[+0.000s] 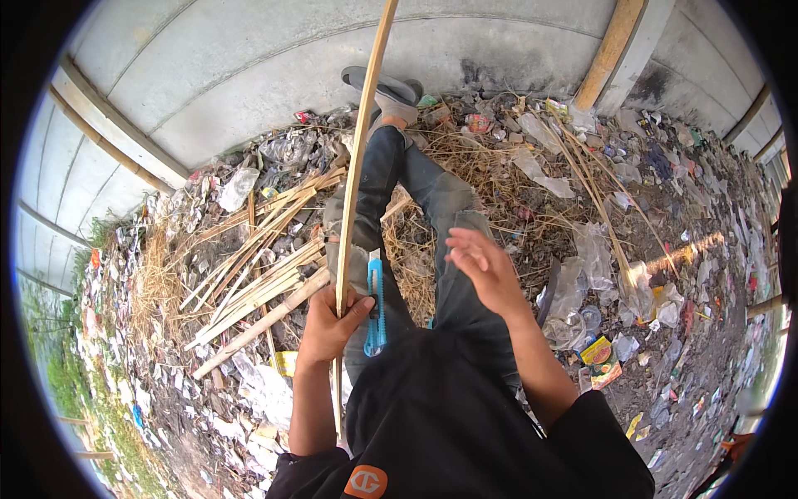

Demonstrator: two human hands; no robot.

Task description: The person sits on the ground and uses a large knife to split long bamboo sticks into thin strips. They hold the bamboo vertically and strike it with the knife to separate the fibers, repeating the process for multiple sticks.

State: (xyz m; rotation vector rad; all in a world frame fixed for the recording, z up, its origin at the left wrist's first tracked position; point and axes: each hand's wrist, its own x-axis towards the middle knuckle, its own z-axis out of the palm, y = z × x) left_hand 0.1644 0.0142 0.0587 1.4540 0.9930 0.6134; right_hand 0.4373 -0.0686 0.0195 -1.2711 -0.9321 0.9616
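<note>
My left hand (334,323) is closed round a long split bamboo strip (359,158), which stands lengthwise over my left leg and runs out past the top of the view. Just beside the left thumb, a blue utility knife (376,308) lies along my left thigh with its blade end pointing away from me. I cannot tell whether the thumb touches it. My right hand (485,268) is raised over my right thigh, fingers apart and with nothing in it.
Cut bamboo strips (266,266) are heaped to my left, with a thicker bamboo pole (262,323) nearest me. More thin strips (594,191) lie to the right. Litter and plastic scraps cover the ground. A grey concrete wall (490,50) rises beyond my feet.
</note>
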